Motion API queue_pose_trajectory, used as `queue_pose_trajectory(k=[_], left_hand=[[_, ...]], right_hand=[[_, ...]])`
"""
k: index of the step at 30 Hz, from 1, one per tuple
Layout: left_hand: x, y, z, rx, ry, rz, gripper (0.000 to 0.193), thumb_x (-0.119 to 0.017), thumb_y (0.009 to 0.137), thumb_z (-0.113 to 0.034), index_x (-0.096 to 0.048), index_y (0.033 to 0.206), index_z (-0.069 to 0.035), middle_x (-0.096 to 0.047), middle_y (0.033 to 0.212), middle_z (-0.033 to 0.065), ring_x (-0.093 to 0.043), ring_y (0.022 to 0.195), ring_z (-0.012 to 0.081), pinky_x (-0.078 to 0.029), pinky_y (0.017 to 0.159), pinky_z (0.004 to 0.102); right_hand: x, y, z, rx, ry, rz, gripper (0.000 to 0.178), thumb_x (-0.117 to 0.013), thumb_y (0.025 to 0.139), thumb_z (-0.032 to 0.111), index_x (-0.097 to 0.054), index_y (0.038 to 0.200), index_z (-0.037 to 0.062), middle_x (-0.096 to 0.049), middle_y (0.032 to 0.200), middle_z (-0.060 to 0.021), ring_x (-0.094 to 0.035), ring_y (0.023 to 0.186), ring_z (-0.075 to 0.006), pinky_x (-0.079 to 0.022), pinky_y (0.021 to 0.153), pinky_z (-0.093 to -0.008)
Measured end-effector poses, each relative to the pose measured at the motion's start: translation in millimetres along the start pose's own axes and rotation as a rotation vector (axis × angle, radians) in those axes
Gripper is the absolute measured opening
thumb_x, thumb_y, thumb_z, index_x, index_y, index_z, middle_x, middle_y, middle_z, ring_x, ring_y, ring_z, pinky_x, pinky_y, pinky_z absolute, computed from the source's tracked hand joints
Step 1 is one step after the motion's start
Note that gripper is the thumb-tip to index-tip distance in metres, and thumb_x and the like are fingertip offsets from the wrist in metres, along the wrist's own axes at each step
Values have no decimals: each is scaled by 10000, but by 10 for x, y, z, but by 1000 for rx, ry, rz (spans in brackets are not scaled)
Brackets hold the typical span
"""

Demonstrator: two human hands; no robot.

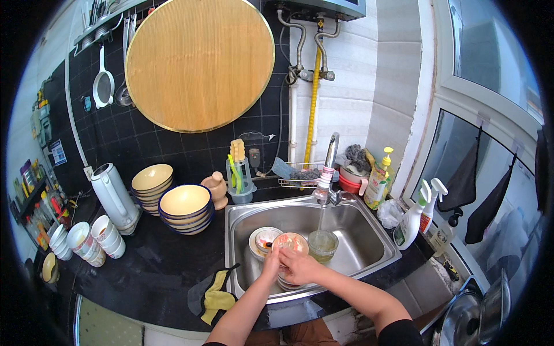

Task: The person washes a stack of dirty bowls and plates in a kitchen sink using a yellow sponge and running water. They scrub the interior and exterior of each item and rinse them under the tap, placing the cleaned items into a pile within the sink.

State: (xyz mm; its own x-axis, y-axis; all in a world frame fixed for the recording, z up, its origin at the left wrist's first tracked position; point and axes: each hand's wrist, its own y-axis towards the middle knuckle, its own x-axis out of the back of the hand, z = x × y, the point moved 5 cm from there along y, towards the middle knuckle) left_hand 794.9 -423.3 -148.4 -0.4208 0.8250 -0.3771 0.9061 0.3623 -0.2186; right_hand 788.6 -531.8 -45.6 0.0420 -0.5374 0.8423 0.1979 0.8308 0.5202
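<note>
Over the sink [369, 265], my left hand [272, 266] and my right hand [302, 268] are close together on a small bowl [290, 241] with an orange-red pattern inside. The bowl is tilted, and my fingers are closed at its near side, partly hiding it. Below my hands, the edges of some stacked bowls [287, 284] show. Beside them on the left stands a white bowl [256, 244] with a patterned piece inside. Water runs from the faucet [332, 153] into a clear glass bowl [323, 247] to the right of my hands.
Large yellow bowls [186, 200], an electric kettle [113, 196] and stacked patterned cups [86, 245] stand left on the black counter. A yellow-and-black cloth [218, 297] lies at the sink's left front. A soap bottle [378, 181] and spray bottles [410, 222] stand right.
</note>
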Motion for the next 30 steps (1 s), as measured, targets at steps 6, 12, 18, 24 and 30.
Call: queue_pose_trajectory(k=[6,12,18,24,30], left_hand=[[15,65,26,-11,51,13,471,-337,898,-447,-442,1191,-93,-590,966,84,-603,799,187,-509,508,291],[-203,-174,-186,198,-223,204,530,-320,883,-510,-486,1133,-74,-578,1036,83,-588,881,176,-494,692,320],[-301,-137,-128,94,-173,387,588,-309,882,-519,-357,1262,-74,-439,1251,87,-438,1146,218,-374,942,395],[-319,-184,-134,48,-140,615,480,-585,800,-103,-391,1238,-70,-495,1193,67,-489,1088,192,-393,927,361],[-291,-186,-180,-11,-245,469,394,-591,789,-50,-468,1163,-53,-546,1111,61,-524,1037,196,-402,920,353]], right_hand=[[-201,-91,-284,-18,-412,260,305,-630,662,335,-576,808,73,-587,824,-113,-595,761,-227,-476,650,-341],[114,33,24,-29,-147,103,236,-650,677,302,-598,801,107,-596,722,-113,-603,617,-209,-480,567,-302],[-105,-95,-735,-976,1195,-321,376,-584,806,324,-568,1026,20,-624,908,-128,-618,786,-206,-490,666,-292],[-466,-407,-1245,-1056,1736,-632,295,-599,816,231,-514,1008,24,-596,890,-91,-592,767,-170,-490,668,-281],[-475,-406,-1161,-825,1359,-697,212,-512,864,150,-482,1040,36,-579,923,-78,-577,841,-163,-465,744,-264]])
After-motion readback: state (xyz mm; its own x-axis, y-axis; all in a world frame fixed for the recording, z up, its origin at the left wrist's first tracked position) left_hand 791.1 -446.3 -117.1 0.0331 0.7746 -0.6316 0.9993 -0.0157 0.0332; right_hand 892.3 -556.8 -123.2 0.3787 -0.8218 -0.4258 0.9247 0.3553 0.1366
